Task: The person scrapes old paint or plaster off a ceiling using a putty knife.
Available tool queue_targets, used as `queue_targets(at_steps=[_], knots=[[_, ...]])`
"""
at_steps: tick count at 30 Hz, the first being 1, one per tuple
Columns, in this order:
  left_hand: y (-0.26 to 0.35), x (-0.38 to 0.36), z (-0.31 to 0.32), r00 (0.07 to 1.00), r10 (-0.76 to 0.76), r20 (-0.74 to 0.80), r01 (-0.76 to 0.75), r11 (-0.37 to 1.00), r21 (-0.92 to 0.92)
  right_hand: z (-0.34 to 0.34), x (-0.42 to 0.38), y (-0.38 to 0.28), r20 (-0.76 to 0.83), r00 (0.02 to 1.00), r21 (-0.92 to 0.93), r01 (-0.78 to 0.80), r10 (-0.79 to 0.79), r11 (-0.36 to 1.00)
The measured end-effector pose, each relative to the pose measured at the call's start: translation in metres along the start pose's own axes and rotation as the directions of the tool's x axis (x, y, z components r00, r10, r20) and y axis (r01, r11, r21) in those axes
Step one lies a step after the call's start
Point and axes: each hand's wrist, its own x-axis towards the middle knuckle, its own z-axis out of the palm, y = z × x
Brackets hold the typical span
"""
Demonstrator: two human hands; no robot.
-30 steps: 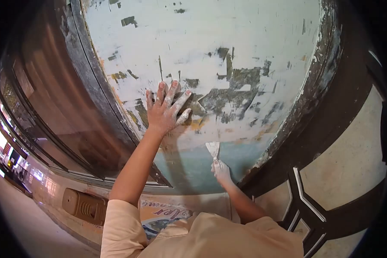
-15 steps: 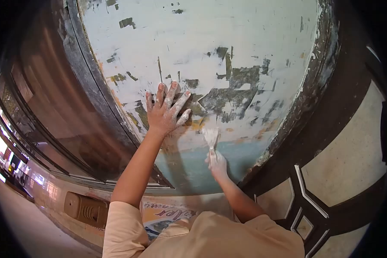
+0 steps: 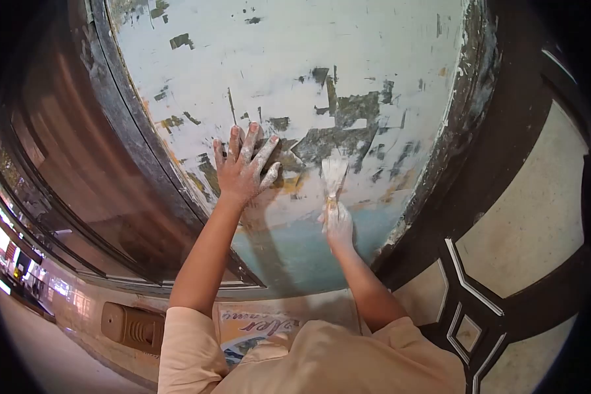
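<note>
Flat against a patchy wall panel [image 3: 276, 59] lies my left hand [image 3: 240, 172], fingers spread and dusted with white powder. My right hand [image 3: 338, 226], also whitened, grips the handle of a putty knife [image 3: 334, 176]. The knife's blade points up the panel and is coated in white; its tip is over the lower edge of a dark scraped patch [image 3: 338, 144]. White coating covers most of the panel, broken by dark grey and ochre patches. A blue-green band [image 3: 295, 249] runs along its bottom.
A worn dark frame [image 3: 134, 108] borders the panel on the left, beside a brown glossy surface [image 3: 79, 164]. To the right stands dark panelling with pale insets [image 3: 525, 210]. Low down are a printed sack [image 3: 249, 328] and a brown plastic object [image 3: 132, 325].
The putty knife in my right hand has moved up the panel, from below the dark patch onto its lower edge. My left hand stays pressed on the panel; the view has shifted slightly.
</note>
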Motion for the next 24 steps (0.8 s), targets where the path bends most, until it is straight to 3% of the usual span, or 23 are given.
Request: queue_targets(at_steps=[3, 7, 10, 12, 14, 16, 17, 18, 19, 20, 21, 22, 24], knots=[[0.001, 0.001, -0.003, 1.000, -0.011, 0.020, 0.012, 1.000, -0.024, -0.011, 0.014, -0.017, 0.070, 0.995, 0.013, -0.076, 0.075, 0.997], [0.002, -0.002, -0.003, 0.998, -0.030, 0.063, 0.032, 0.999, -0.031, -0.035, -0.028, 0.048, 0.098, 0.974, -0.075, -0.195, 0.202, 0.978], [0.008, 0.006, -0.004, 0.998, -0.035, 0.051, 0.037, 0.999, -0.027, -0.039, -0.029, 0.052, 0.072, 0.963, -0.115, -0.249, 0.259, 0.962], [0.017, 0.030, -0.015, 0.981, -0.149, 0.126, 0.157, 0.986, -0.057, -0.035, -0.001, 0.018, 0.052, 0.998, -0.166, 0.039, -0.031, 0.985], [0.015, 0.084, -0.034, 0.965, -0.188, 0.183, 0.191, 0.982, -0.001, -0.033, 0.020, -0.025, 0.045, 0.996, -0.204, 0.087, -0.080, 0.975], [0.004, 0.128, -0.044, 0.986, -0.146, 0.083, 0.144, 0.989, 0.030, -0.032, 0.029, -0.057, 0.078, 0.984, -0.162, 0.174, -0.163, 0.971], [-0.003, 0.149, -0.047, 0.993, -0.102, 0.053, 0.099, 0.993, 0.057, -0.034, 0.027, -0.060, 0.109, 0.973, -0.222, 0.223, -0.204, 0.949], [-0.007, 0.161, -0.047, 0.998, -0.056, 0.025, 0.053, 0.995, 0.085, -0.049, 0.035, -0.009, 0.106, 0.973, -0.224, 0.223, -0.204, 0.949], [-0.007, 0.165, -0.043, 0.998, -0.053, 0.022, 0.051, 0.995, 0.083, -0.060, 0.033, 0.049, 0.169, 0.852, -0.520, 0.504, -0.495, 0.690], [-0.008, 0.168, -0.039, 0.999, -0.032, -0.019, 0.034, 0.994, 0.104, -0.055, 0.041, 0.099, 0.322, 0.647, -0.716, 0.644, -0.691, 0.270], [-0.008, 0.172, -0.035, 0.998, -0.010, -0.062, 0.017, 0.992, 0.127, -0.055, 0.012, 0.056, 0.194, 0.951, -0.276, 0.289, -0.241, 0.917], [-0.007, 0.173, -0.033, 0.997, -0.007, -0.072, 0.017, 0.991, 0.129, -0.052, 0.009, 0.041, 0.193, 0.948, -0.275, 0.299, -0.252, 0.914], [-0.003, 0.171, -0.033, 0.997, -0.050, -0.063, 0.056, 0.994, 0.089, -0.047, 0.013, 0.022, 0.084, 0.995, -0.061, 0.058, -0.053, 0.996]])
